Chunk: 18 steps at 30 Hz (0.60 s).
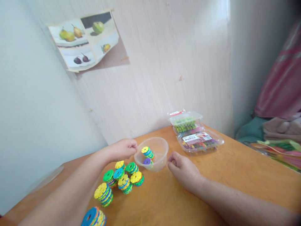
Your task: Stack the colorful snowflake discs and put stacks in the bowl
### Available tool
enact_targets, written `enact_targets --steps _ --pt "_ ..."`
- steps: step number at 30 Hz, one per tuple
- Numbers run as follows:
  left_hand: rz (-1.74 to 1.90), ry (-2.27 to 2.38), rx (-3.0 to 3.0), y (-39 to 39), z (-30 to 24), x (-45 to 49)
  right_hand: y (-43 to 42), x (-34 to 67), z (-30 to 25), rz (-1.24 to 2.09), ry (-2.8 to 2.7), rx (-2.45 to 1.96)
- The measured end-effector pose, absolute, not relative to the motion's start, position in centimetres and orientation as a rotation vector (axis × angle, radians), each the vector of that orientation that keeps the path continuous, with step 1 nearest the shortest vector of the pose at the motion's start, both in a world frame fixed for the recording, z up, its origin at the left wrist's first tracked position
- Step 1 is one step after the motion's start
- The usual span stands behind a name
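A clear round plastic bowl (162, 157) stands on the table, holding a stack of yellow, blue and green notched discs (146, 151) and a purple-topped stack (147, 161). At its left rim is my left hand (125, 148), fingers curled closed; whether it touches the rim I cannot tell. My right hand (183, 167) rests closed just right of the bowl. What either hand holds, if anything, is hidden. Several more disc stacks stand left of the bowl, among them a green-topped one (131, 168), a yellow-topped one (103, 194) and a blue-topped one (94, 217) nearest me.
Behind the right hand lie a clear clamshell box of colourful pieces (199, 142) and another box with green pieces (185, 123). A clear lid-like sheet (47, 179) lies at the left table edge. Fruit pictures (84, 40) hang on the wall. Fabric (282, 125) is piled at right.
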<state>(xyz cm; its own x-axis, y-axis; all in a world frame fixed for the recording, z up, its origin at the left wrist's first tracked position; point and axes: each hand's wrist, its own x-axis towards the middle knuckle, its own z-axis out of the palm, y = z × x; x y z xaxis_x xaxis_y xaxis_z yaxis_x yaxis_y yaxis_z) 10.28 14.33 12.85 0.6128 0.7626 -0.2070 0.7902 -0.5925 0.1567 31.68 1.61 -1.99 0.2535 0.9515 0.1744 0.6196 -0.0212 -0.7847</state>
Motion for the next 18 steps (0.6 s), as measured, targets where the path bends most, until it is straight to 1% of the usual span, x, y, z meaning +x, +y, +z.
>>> enact_targets --steps 6,18 --pt "-0.156 1.348 2.559 14.0 12.2 6.9 1.5 31.7 -1.9 0.543 -1.486 -1.736" --pt "-0.242 1.272 2.565 13.4 9.4 6.6 1.5 31.7 -2.0 0.533 -1.507 -1.731"
